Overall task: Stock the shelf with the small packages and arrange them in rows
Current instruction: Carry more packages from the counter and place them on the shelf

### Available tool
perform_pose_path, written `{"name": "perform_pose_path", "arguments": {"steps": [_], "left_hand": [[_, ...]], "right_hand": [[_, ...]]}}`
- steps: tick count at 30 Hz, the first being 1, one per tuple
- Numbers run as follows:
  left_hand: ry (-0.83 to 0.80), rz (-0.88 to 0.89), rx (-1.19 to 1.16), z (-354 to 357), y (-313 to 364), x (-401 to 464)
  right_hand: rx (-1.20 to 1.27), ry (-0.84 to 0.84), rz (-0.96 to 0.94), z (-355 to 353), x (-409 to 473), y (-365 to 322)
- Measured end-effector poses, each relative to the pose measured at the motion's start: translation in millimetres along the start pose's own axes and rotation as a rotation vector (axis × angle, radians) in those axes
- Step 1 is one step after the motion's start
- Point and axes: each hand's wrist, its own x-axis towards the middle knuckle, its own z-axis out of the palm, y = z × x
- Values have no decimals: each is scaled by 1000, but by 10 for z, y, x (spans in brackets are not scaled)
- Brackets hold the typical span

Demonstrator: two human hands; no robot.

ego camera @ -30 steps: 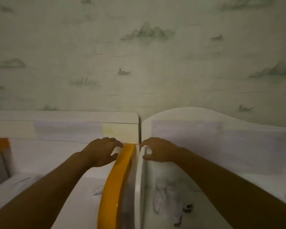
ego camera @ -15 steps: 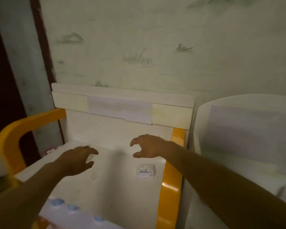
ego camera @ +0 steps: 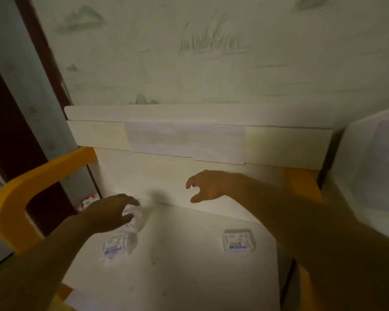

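Observation:
A white shelf board (ego camera: 180,254) with orange side rails lies below me. Two small clear packages with blue and red print lie flat on it: one (ego camera: 115,246) at the left, one (ego camera: 239,241) at the right. A third clear package (ego camera: 134,217) sits by the back left, partly hidden under my left hand (ego camera: 109,213), whose fingers spread over it and touch it. My right hand (ego camera: 208,186) hovers over the back of the shelf with loosely curled fingers and holds nothing.
The orange rail (ego camera: 20,194) curves along the left side, another orange rail (ego camera: 301,182) runs on the right. A white back panel (ego camera: 189,140) rises behind. A second white shelf unit (ego camera: 373,167) stands at the right. A red and white package (ego camera: 88,200) lies beyond the left edge.
The view has swung left and down from the gap between the two units onto the left shelf. Both hands moved over the board; my left hand has come down onto the back-left package.

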Motion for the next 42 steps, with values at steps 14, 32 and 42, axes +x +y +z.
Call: {"name": "perform_pose_path", "arguments": {"steps": [14, 32, 42], "left_hand": [[-126, 385, -35, 237, 223, 1120], [-269, 490, -33, 326, -737, 916], [-285, 460, -126, 578, -1193, 748]], "right_hand": [[44, -148, 305, 324, -58, 248], [59, -237, 758, 1103, -128, -305], [-3, -165, 547, 884, 496, -1008]]}}
